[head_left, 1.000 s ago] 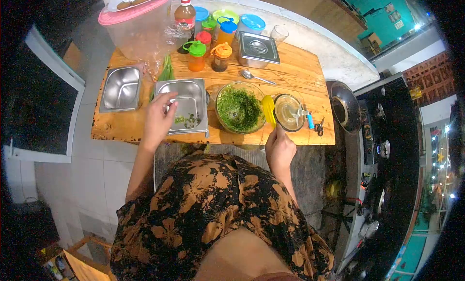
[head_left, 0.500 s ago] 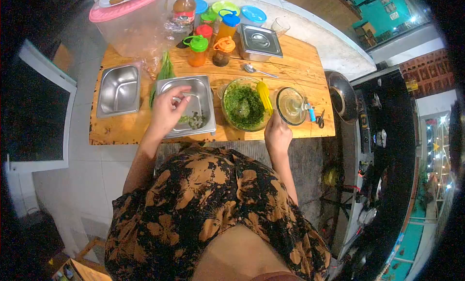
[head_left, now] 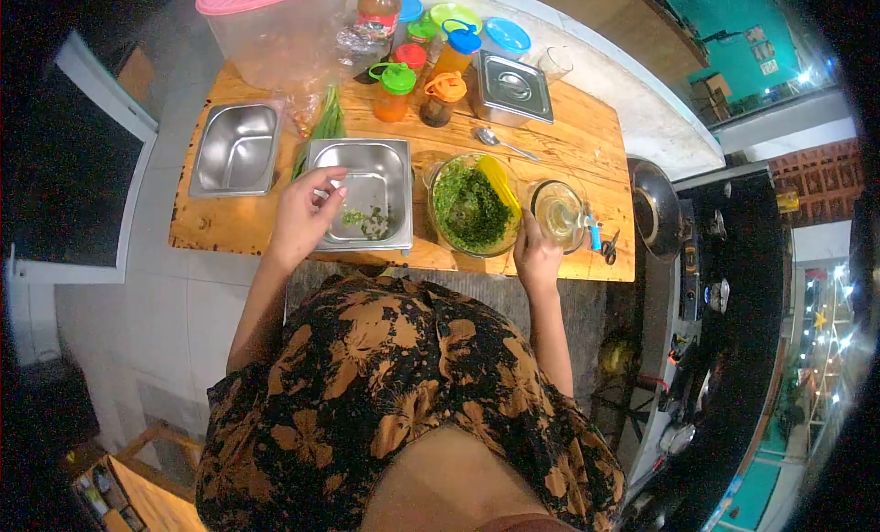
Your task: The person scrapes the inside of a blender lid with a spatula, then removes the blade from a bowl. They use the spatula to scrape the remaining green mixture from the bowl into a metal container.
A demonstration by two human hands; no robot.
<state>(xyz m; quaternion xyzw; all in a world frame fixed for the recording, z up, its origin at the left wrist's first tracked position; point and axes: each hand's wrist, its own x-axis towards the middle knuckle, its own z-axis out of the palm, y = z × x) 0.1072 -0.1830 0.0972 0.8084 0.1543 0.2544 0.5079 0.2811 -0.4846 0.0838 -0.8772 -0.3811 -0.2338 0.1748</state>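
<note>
My left hand (head_left: 304, 211) hovers over the left side of a steel tray (head_left: 362, 161) that holds a few green scraps (head_left: 368, 222); its fingers are pinched together, and I cannot tell whether anything is between them. My right hand (head_left: 535, 252) grips the handle of a yellow spatula (head_left: 498, 180), whose blade lies across a glass bowl (head_left: 434, 223) full of chopped green herbs (head_left: 469, 209). An empty glass bowl (head_left: 560, 212) stands just right of that hand.
The wooden table (head_left: 587, 138) also holds an empty steel tray (head_left: 236, 148), a lidded steel tray (head_left: 512, 88), a spoon (head_left: 501, 144), green leaves (head_left: 325, 124), several coloured-cap bottles (head_left: 417, 69), a pink-lidded plastic tub (head_left: 270, 23) and scissors (head_left: 609, 245). A stove with a wok (head_left: 658, 209) is on the right.
The spatula went from the gap between the two bowls to lying over the herbs. My left hand stayed over the tray, fingers curling into a pinch. The view shifted slightly.
</note>
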